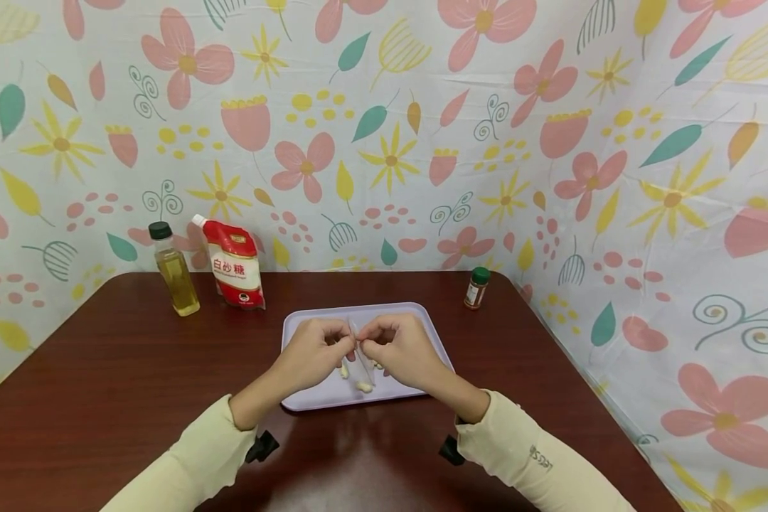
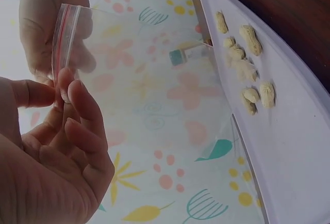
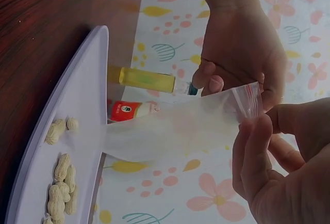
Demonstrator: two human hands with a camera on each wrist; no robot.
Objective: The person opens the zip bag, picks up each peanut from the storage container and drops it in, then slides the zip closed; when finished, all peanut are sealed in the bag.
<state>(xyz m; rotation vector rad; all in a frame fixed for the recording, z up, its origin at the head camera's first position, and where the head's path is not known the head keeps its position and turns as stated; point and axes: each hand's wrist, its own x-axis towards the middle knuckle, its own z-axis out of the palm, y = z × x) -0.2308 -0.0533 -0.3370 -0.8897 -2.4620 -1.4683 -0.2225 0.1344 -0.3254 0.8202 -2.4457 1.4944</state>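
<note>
Flowered curtain up beyond the left hand and right hand; dark table, then pale tray beneath them. Past the left, a red pouch reads 白砂糖, beside a yellowish bottle. Both hands pinch a clear, red-lined zip bag between them! Beyond the right, a green-capped jar, label unreadable; below, peanuts on the tray.
</note>
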